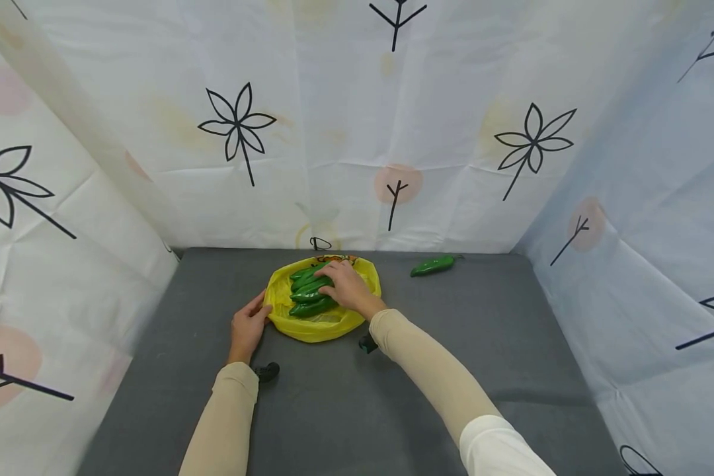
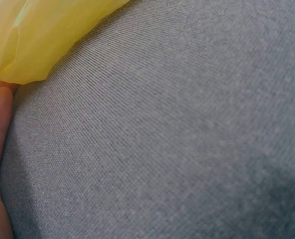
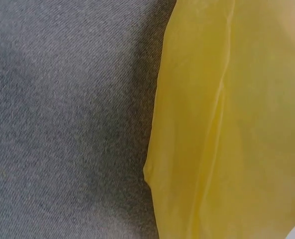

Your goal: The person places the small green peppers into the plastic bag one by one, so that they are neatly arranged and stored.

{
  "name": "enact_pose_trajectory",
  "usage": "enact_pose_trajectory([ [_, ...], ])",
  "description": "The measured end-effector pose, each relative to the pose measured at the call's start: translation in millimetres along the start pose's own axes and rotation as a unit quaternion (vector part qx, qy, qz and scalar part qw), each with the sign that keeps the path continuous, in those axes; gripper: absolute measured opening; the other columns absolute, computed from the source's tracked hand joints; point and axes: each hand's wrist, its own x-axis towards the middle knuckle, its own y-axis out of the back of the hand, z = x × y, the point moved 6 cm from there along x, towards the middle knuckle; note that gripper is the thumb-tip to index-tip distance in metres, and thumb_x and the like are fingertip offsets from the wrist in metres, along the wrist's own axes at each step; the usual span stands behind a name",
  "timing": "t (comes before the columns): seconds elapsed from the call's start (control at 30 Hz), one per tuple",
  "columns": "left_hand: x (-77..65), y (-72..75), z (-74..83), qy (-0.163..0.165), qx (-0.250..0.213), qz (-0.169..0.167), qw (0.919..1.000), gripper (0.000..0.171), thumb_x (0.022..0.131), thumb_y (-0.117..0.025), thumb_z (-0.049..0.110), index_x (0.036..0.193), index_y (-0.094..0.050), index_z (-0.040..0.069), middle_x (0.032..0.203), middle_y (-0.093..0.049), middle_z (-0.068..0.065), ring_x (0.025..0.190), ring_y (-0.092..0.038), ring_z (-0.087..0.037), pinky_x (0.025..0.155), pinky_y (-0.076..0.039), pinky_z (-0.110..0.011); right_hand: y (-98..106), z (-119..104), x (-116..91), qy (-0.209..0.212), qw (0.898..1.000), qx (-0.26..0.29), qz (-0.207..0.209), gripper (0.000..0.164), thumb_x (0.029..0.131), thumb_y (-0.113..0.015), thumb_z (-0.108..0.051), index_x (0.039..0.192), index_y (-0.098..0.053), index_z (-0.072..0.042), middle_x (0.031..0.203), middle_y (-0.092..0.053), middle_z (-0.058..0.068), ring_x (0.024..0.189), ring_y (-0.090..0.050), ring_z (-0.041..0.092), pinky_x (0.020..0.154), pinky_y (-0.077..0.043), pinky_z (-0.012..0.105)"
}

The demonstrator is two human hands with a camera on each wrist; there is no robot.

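A yellow plastic bag (image 1: 309, 330) lies spread wide on the dark grey table, its rim turned up like a bowl. Several long green peppers (image 1: 309, 295) lie side by side inside it. My left hand (image 1: 248, 328) pinches the bag's left rim; the left wrist view shows a finger (image 2: 0, 124) at the yellow edge. Reaching in from the right, my right hand (image 1: 349, 285) holds a pepper between fingers and thumb, covering the peppers' right ends. Yellow plastic (image 3: 227, 124) fills the right side of the right wrist view, with most of that hand out of frame.
One more green pepper (image 1: 433, 266) lies on the table (image 1: 452, 330) to the right of the bag, near the back edge. White printed cloth (image 1: 333, 132) hangs behind the table and on both sides. Dark straps (image 1: 268, 372) show at the wrists.
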Motion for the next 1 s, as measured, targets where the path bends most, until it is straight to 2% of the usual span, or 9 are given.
enact_pose_trajectory([
  [0.2, 0.5, -0.9, 0.6, 0.002, 0.004, -0.003, 1.0, 0.047, 0.101, -0.064, 0.032, 0.148, -0.055, 0.034, 0.142, -0.064, -0.005, 0.123, -0.063, -0.021, 0.076, -0.052, -0.007, 6.2, 3.4, -2.4, -0.003, 1.0, -0.023, 0.015, 0.047, 0.097, -0.07, -0.034, 0.14, -0.062, -0.017, 0.142, -0.058, 0.005, 0.132, -0.051, 0.028, 0.118, -0.039, 0.046],
  [0.43, 0.4, 0.7, -0.5, 0.001, 0.015, -0.006, 0.9999, 0.047, 0.102, -0.063, 0.034, 0.148, -0.054, 0.036, 0.143, -0.063, -0.005, 0.122, -0.062, -0.021, 0.077, -0.052, -0.008, 18.1, 1.9, -4.0, 0.007, 0.997, -0.075, 0.033, 0.052, 0.1, -0.065, -0.036, 0.147, -0.056, -0.015, 0.15, -0.052, 0.009, 0.139, -0.045, 0.031, 0.119, -0.038, 0.047],
  [0.63, -1.1, -0.1, -2.9, 0.005, 0.017, -0.013, 0.9998, 0.048, 0.102, -0.063, 0.035, 0.149, -0.053, 0.035, 0.146, -0.061, -0.005, 0.124, -0.061, -0.021, 0.079, -0.052, -0.009, 25.5, 4.7, -6.0, 0.0, 0.989, -0.142, 0.04, 0.056, 0.102, -0.061, -0.043, 0.152, -0.05, -0.022, 0.156, -0.048, 0.005, 0.144, -0.043, 0.029, 0.122, -0.035, 0.046],
  [1.0, -1.1, 0.2, 0.2, -0.001, 0.024, -0.015, 0.9996, 0.049, 0.102, -0.061, 0.037, 0.15, -0.052, 0.034, 0.149, -0.058, -0.005, 0.128, -0.06, -0.022, 0.079, -0.05, -0.007, 28.2, 31.2, -15.0, -0.049, 0.988, -0.146, 0.029, 0.06, 0.102, -0.058, -0.047, 0.156, -0.042, -0.027, 0.164, -0.037, 0.003, 0.151, -0.032, 0.03, 0.126, -0.026, 0.05],
])
